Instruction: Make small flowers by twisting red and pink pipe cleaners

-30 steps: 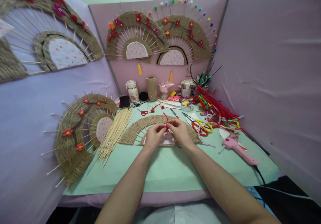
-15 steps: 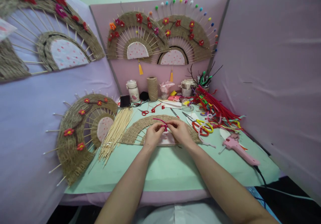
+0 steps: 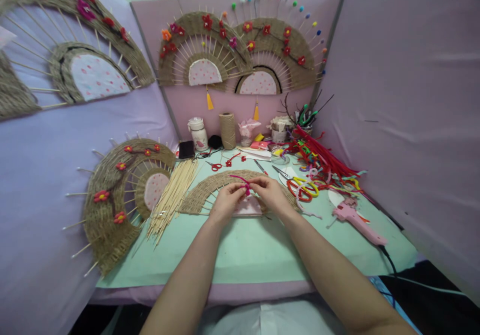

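Between my fingertips is a magenta pipe cleaner (image 3: 239,177), bent into a small curled shape at its lower end, with a free tail pointing up and left. My left hand (image 3: 227,203) pinches it from the left, and my right hand (image 3: 270,195) pinches it from the right. Both hands are over a half-round woven twine fan (image 3: 202,187) lying on the table. Its pale spotted centre (image 3: 249,206) shows partly below my fingers; the rest of the fan's middle is hidden by my hands.
Thin wooden sticks (image 3: 174,195) lie left of the fan. To the right are scissors (image 3: 302,189), a pink glue gun (image 3: 360,223) with its cord, and a heap of red pipe cleaners (image 3: 322,152). A twine spool (image 3: 227,131) and white bottle (image 3: 198,134) stand behind. A finished fan (image 3: 108,215) leans left.
The whole view has shifted slightly. My left hand has turned a little around the magenta pipe cleaner; both hands keep their pinch on it.
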Motion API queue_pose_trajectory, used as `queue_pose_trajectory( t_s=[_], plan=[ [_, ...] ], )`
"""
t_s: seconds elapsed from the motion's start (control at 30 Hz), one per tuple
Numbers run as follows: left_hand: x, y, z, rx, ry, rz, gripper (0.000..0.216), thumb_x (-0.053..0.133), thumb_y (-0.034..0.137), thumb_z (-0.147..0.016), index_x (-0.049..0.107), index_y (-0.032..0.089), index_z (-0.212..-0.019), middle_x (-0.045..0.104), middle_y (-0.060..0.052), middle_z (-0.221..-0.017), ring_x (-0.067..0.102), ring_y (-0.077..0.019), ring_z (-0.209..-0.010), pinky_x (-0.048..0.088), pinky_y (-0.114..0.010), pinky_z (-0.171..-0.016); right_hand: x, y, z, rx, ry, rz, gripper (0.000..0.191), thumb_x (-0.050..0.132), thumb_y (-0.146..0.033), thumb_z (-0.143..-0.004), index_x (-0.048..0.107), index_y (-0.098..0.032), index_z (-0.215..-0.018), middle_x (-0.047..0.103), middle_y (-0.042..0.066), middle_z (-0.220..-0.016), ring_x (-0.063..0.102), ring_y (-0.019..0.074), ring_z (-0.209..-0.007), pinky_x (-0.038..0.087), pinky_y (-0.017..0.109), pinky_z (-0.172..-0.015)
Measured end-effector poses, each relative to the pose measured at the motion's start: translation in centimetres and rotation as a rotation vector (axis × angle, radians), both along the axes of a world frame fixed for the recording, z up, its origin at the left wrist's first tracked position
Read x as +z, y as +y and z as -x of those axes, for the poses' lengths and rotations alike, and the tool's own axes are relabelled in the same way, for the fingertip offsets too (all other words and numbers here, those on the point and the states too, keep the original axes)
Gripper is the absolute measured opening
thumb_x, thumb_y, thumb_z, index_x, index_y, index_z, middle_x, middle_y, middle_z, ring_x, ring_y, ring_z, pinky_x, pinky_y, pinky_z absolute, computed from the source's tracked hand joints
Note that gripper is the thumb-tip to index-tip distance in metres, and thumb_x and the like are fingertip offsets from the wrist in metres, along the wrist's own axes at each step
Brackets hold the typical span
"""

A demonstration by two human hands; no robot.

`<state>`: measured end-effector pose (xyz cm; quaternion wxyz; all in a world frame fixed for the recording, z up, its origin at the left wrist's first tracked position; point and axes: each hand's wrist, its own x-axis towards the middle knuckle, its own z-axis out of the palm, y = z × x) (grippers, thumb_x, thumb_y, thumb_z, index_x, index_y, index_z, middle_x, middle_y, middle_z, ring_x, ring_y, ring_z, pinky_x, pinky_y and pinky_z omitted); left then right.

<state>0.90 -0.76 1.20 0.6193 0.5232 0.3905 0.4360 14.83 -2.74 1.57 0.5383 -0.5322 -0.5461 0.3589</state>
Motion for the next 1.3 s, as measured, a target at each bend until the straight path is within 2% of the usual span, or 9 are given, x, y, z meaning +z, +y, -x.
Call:
queue_pose_trajectory(
  t_s=[0.07, 0.2, 0.4, 0.57, 0.77, 1.0, 1.17, 1.3],
  plan=[
    [0.0, 0.0, 0.0, 0.009, -0.012, 0.014, 0.024, 0.068, 0.030, -0.060, 0.064, 0.012, -0.076, 0.055, 0.000, -0.059, 0.042, -0.0062, -0.050, 0.030, -0.019, -0.048, -0.1, 0.0, -0.1, -0.017, -0.027, -0.040, 0.019, 0.055, -0.027, -0.074, 0.065, -0.015, -0.085, 0.068, 0.005, -0.083, 0.061, 0.0161, -0.076, 0.047, 0.028, -0.070],
    [-0.1, 0.2, 0.1, 0.025, -0.033, 0.025, 0.025, 0.069, 0.030, -0.060, 0.063, 0.012, -0.075, 0.055, 0.000, -0.060, 0.044, -0.0069, -0.051, 0.031, -0.019, -0.049, -0.4, 0.1, -0.5, -0.086, -0.173, -0.227, 0.017, 0.052, -0.026, -0.077, 0.065, -0.017, -0.085, 0.065, 0.006, -0.088, 0.058, 0.0172, -0.084, 0.045, 0.030, -0.074],
    [0.2, -0.1, 0.0, 0.049, -0.014, 0.058, 0.024, 0.068, 0.024, -0.057, 0.063, 0.012, -0.077, 0.059, -0.002, -0.065, 0.046, -0.0067, -0.052, 0.033, -0.020, -0.050, -0.1, -0.1, -0.9, -0.045, -0.268, -0.380, 0.018, 0.048, -0.018, -0.081, 0.064, -0.019, -0.088, 0.060, 0.005, -0.088, 0.055, 0.0165, -0.086, 0.043, 0.030, -0.078],
    [0.2, -0.1, 0.0, 0.054, -0.019, 0.046, 0.026, 0.069, 0.027, -0.057, 0.063, 0.013, -0.078, 0.060, 0.000, -0.065, 0.047, -0.0065, -0.051, 0.033, -0.019, -0.050, 0.1, -0.1, -1.0, 0.023, -0.331, -0.422, 0.020, 0.047, -0.016, -0.083, 0.064, -0.020, -0.092, 0.061, 0.006, -0.091, 0.055, 0.0174, -0.088, 0.043, 0.031, -0.078],
    [-0.4, 0.4, 0.1, 0.111, -0.008, 0.002, 0.027, 0.068, 0.031, -0.059, 0.064, 0.014, -0.080, 0.063, -0.002, -0.070, 0.054, -0.0101, -0.060, 0.039, -0.020, -0.053, -0.2, -0.1, -1.1, -0.087, -0.369, -0.385, 0.015, 0.050, -0.020, -0.083, 0.063, -0.020, -0.089, 0.063, 0.006, -0.090, 0.056, 0.0178, -0.087, 0.044, 0.032, -0.078],
    [0.2, -0.1, 0.1, 0.034, 0.100, -0.032, 0.019, 0.064, 0.025, -0.062, 0.066, 0.014, -0.077, 0.062, -0.001, -0.065, 0.049, -0.0076, -0.054, 0.036, -0.019, -0.053, 0.3, -0.3, -1.0, 0.117, -0.445, -0.474, 0.022, 0.046, -0.017, -0.085, 0.062, -0.023, -0.100, 0.060, 0.006, -0.101, 0.055, 0.0170, -0.096, 0.043, 0.032, -0.084],
    [0.1, -0.1, 0.0, 0.075, 0.123, -0.018, 0.019, 0.062, 0.025, -0.062, 0.064, 0.013, -0.076, 0.062, -0.001, -0.063, 0.049, -0.0081, -0.052, 0.035, -0.019, -0.050, 0.5, -0.3, -1.0, 0.085, -0.485, -0.467, 0.017, 0.048, -0.017, -0.084, 0.062, -0.021, -0.093, 0.062, 0.006, -0.094, 0.055, 0.0176, -0.092, 0.043, 0.032, -0.082],
    [-0.1, 0.2, 0.0, 0.129, 0.154, -0.129, 0.017, 0.063, 0.025, -0.060, 0.063, 0.013, -0.073, 0.065, -0.003, -0.069, 0.056, -0.0115, -0.062, 0.041, -0.022, -0.059, 0.6, -0.6, -1.0, 0.080, -0.527, -0.427, 0.012, 0.050, -0.020, -0.084, 0.062, -0.019, -0.088, 0.062, 0.006, -0.087, 0.056, 0.0174, -0.087, 0.043, 0.032, -0.079]
  ],
)
